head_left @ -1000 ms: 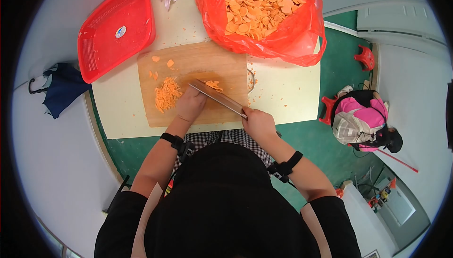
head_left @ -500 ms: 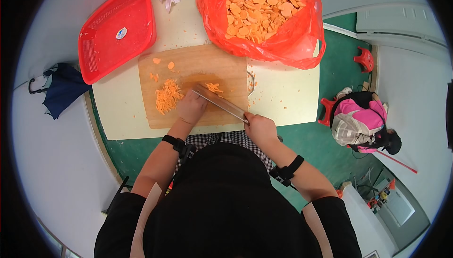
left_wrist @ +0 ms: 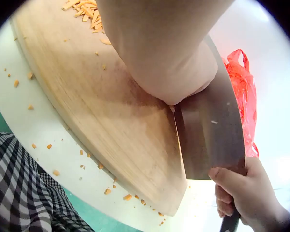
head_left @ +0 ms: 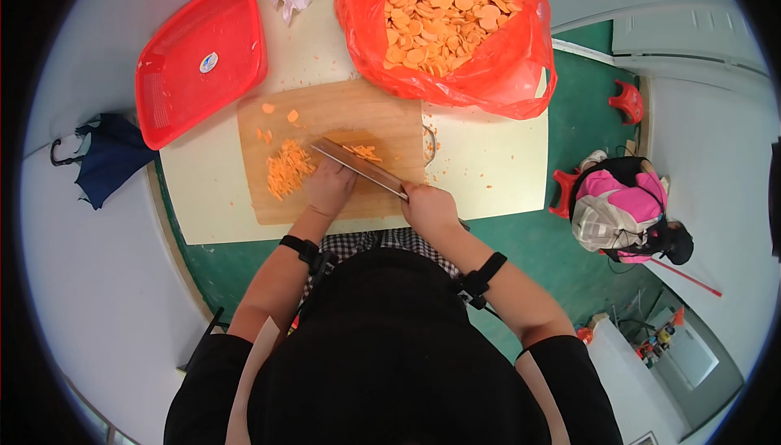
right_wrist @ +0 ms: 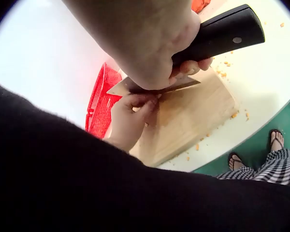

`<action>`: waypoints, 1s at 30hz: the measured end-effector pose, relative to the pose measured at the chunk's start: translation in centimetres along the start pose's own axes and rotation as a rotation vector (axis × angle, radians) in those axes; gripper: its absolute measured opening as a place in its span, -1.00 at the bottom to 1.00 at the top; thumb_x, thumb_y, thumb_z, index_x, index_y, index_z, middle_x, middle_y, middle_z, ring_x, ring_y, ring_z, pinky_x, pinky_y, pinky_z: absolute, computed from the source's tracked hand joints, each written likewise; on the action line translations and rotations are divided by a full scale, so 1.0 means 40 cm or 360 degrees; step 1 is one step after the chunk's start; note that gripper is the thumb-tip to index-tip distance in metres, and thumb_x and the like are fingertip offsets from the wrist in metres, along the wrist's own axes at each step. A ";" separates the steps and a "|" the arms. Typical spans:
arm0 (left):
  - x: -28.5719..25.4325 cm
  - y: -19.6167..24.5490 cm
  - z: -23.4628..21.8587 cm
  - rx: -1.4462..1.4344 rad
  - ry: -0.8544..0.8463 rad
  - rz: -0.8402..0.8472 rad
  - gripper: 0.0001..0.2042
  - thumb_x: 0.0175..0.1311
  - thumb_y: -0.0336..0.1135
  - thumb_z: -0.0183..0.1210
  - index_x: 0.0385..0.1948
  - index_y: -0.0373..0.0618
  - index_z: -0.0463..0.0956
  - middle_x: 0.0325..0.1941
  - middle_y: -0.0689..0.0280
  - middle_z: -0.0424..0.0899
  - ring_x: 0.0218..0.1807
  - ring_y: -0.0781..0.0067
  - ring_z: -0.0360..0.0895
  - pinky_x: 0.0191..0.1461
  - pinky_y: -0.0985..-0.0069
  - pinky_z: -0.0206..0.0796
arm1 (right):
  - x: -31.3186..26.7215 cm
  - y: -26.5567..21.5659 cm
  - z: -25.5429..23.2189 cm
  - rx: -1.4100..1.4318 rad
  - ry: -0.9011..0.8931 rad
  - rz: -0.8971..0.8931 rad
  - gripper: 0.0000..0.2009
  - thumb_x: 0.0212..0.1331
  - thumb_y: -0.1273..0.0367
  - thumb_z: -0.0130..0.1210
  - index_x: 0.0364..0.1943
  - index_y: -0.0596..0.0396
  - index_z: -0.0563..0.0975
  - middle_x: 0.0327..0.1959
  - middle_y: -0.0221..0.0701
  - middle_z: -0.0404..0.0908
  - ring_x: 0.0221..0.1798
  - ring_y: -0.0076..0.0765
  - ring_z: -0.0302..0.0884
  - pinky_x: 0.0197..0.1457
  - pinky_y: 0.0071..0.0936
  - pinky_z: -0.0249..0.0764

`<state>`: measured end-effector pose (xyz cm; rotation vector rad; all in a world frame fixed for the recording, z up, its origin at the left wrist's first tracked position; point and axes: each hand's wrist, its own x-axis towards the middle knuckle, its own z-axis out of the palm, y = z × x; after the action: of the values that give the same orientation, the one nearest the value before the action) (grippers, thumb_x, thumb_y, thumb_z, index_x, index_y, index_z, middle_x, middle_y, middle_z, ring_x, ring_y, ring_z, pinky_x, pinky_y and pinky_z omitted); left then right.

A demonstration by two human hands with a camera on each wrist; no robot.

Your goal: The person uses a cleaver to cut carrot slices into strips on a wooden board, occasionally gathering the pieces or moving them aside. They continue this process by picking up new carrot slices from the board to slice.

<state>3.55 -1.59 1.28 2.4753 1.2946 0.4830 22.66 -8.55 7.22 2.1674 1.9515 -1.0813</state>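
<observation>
Nearest the body, the right hand grips a cleaver by its black handle, fingers wrapped round it, while the left hand is at the blade with its fingers bent; whether a slice is held beneath them is hidden. The step in hand looks like cutting orange slices into thin strips. The cleaver is over the middle of the wooden board, its long axis slanting across it — handle to the right and toward the person, far end pointing left and away. One broad face of the blade shows in the left wrist view, but I cannot tell whether the edge touches the wood. The next move seems to call for a short stroke, with the left fingertips tucked clear of the edge. Just left of the left hand is a loose strip pile, its pieces pointing every way; beyond the blade is a smaller strip bunch, its pieces lying roughly sideways. The board's own length runs left to right before the person. Farther out, a red bag gapes over many round slices — plenty left to cut, I judge — and a red basket is at the far left.
</observation>
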 end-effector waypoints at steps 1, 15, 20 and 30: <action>0.000 -0.002 0.001 0.0002 -0.0006 0.0001 -0.83 -0.21 -0.36 0.25 -0.49 -0.08 0.60 -0.38 0.28 0.56 -0.33 0.29 0.52 -0.40 0.44 0.39 | -0.004 0.003 -0.009 0.0020 -0.0015 -0.0027 -0.87 0.02 0.34 0.00 -0.37 0.05 0.49 -0.60 -0.25 0.53 -0.51 -0.16 0.54 -0.44 -0.26 0.46; -0.002 0.005 0.004 0.0011 0.0060 0.0026 -0.83 -0.21 -0.37 0.25 -0.48 -0.09 0.60 -0.30 0.28 0.57 -0.23 0.29 0.53 -0.33 0.47 0.41 | -0.032 0.020 -0.004 0.0009 -0.0057 0.0033 -0.87 0.03 0.34 -0.01 -0.39 0.06 0.48 -0.58 -0.25 0.55 -0.48 -0.14 0.54 -0.41 -0.25 0.47; 0.006 0.016 -0.006 0.0014 0.0045 -0.0023 -0.86 -0.19 -0.37 0.25 -0.50 -0.08 0.60 -0.37 0.33 0.58 -0.30 0.33 0.53 -0.34 0.49 0.40 | 0.031 -0.009 -0.008 0.0021 -0.0100 0.0010 -0.87 -0.01 0.36 0.00 -0.44 0.10 0.50 -0.54 -0.21 0.57 -0.45 -0.12 0.56 -0.37 -0.25 0.49; -0.008 0.012 -0.011 -0.0131 0.0133 -0.0006 -0.89 -0.07 -0.39 0.22 -0.46 -0.09 0.57 -0.41 0.36 0.56 -0.36 0.35 0.49 -0.35 0.49 0.37 | -0.016 0.032 -0.064 0.0272 -0.0087 0.0149 -0.83 0.03 0.31 -0.03 -0.36 0.03 0.55 -0.52 -0.16 0.56 -0.39 -0.06 0.54 -0.29 -0.20 0.48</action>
<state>3.54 -2.07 1.84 2.4085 1.2835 0.6322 25.00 -8.20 8.94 2.2595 1.7756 -1.3211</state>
